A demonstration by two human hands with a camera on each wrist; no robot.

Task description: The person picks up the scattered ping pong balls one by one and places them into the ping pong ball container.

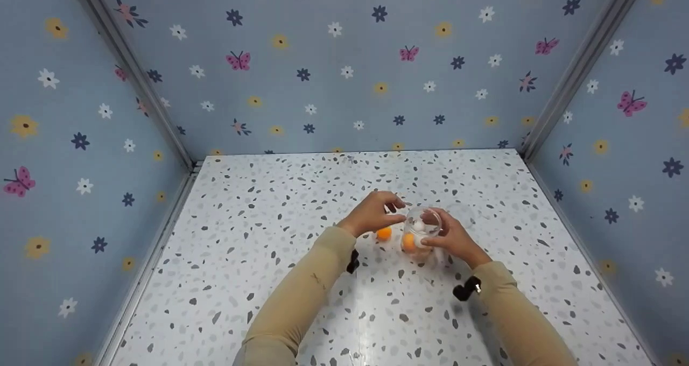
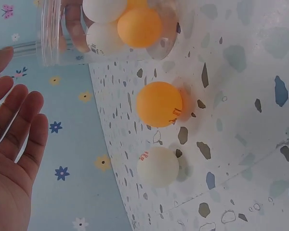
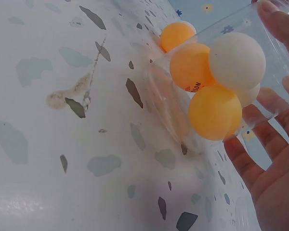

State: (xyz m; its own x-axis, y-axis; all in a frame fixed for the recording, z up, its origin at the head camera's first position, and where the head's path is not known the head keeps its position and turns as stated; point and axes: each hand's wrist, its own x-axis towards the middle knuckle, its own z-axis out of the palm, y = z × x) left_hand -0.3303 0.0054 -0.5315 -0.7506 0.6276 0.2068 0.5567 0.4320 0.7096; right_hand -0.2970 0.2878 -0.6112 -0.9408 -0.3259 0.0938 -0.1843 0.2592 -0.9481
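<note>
My right hand (image 1: 456,239) grips a clear plastic jar (image 1: 413,252) from its right side, thumb and fingers around the wall. Orange and white table tennis balls lie inside; the right wrist view shows an orange ball (image 3: 215,112) and a white ball (image 3: 237,61) against the wall. My left hand (image 1: 372,213) hovers left of the jar's mouth, fingers loosely bent and holding nothing, thumb tip close to the rim. Beneath it an orange table tennis ball (image 2: 159,104) rests on the table, with a white one (image 2: 158,167) beside it.
The table (image 1: 258,258) has a white speckled top. To the right of the jar lies a faint clear disc, like a lid (image 1: 461,215). Blue flowered panels (image 1: 344,64) stand at the back and both sides, with metal posts (image 1: 581,70) at the corners.
</note>
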